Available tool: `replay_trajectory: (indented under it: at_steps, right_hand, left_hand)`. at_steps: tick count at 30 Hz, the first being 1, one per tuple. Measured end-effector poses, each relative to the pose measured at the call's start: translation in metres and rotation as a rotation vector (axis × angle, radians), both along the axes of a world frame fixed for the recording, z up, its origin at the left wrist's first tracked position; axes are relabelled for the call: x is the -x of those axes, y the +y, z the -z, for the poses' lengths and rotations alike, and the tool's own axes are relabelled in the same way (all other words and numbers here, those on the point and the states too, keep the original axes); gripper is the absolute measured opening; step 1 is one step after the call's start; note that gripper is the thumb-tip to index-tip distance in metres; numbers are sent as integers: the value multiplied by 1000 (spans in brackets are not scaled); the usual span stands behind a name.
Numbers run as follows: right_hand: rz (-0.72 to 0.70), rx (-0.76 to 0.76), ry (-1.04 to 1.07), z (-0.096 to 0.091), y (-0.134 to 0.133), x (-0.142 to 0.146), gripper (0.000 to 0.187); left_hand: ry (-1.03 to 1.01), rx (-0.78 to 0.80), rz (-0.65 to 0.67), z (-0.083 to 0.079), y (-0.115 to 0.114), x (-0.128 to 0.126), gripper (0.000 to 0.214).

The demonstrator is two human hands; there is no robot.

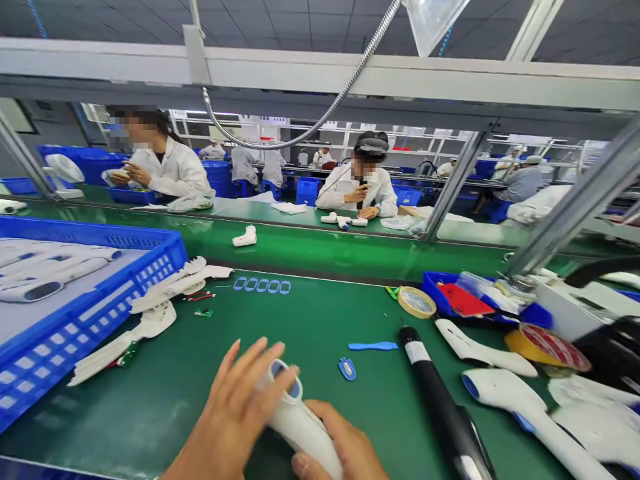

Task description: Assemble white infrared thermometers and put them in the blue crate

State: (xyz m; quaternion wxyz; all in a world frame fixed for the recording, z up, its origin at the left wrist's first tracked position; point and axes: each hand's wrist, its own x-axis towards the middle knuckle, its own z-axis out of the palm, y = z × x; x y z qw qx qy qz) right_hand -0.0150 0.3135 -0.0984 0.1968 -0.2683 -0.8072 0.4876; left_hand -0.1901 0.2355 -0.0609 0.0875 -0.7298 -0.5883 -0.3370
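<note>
Head view shows white casing held just above tabletop, left hand fingers curled over its head, right hand fingers clasping its handle; hand assembly judged underway, next move needs steady grip.

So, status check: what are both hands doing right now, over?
Left hand covers the white housing at its blue-rimmed end; right hand grips its handle. Black screwdriver lies apart, right. Small blue part just ahead.
</note>
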Motion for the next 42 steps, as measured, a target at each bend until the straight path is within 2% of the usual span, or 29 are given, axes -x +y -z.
replay_trajectory:
  at_steps: [2,4,6,8,10,12,13,15,17,20,22,23,25,27,29,33,39,42]
  right_hand:
    - [-116,-1,-22,-20,0,-1,56]
    - [-214,30,3,-44,4,-6,50]
    - [-195,30,29,-62,13,-15,40]
    - [-32,-96,-40,-69,27,-22,35]
    - [119,-359,-251,-66,42,-24,32]
    - [141,-627,-507,-55,53,-21,32]
    - [122,-713,-605,-48,57,-18,28]
    - [94,-783,-702,-37,61,-12,25]
    - [91,-796,-693,-30,63,-9,34]
    - [81,-808,-628,-34,63,-14,38]
    - [140,-703,-412,-47,61,-20,31]
    - [177,-578,-252,-56,60,-23,26]
    - [211,-225,69,-74,54,-26,18]
    - [145,75,238,-91,47,-26,14]
    - [60,229,302,-102,41,-23,14]
    - [-10,341,327,-106,37,-16,15]
    - [-28,392,340,-104,39,-13,16]
    - [9,392,373,-100,36,-11,18]
  left_hand:
    - [264,67,161,-11,4,-2,60]
    - [316,168,267,-20,8,-4,52]
    - [200,278,246,-26,13,-2,47]
    - [-14,375,113,-28,17,3,39]
    - [-286,471,1,-27,21,8,30]
    - [-589,532,-46,-24,24,10,34]
    - [-714,551,-38,-23,26,10,37]
    - [-878,558,-3,-22,30,8,40]
    - [-924,533,16,-22,32,5,37]
    - [-921,461,-13,-23,34,2,32]
    - [-882,433,-9,-25,35,1,31]
    - [-846,426,13,-25,36,0,31]
    - [-751,423,76,-27,38,-3,28]
    - [-661,418,136,-29,39,-7,24]
    - [-595,409,179,-30,41,-10,22]
    - [-502,428,220,-33,41,-15,19]
    - [-438,470,238,-37,40,-18,19]
    - [-407,443,231,-37,41,-19,20]
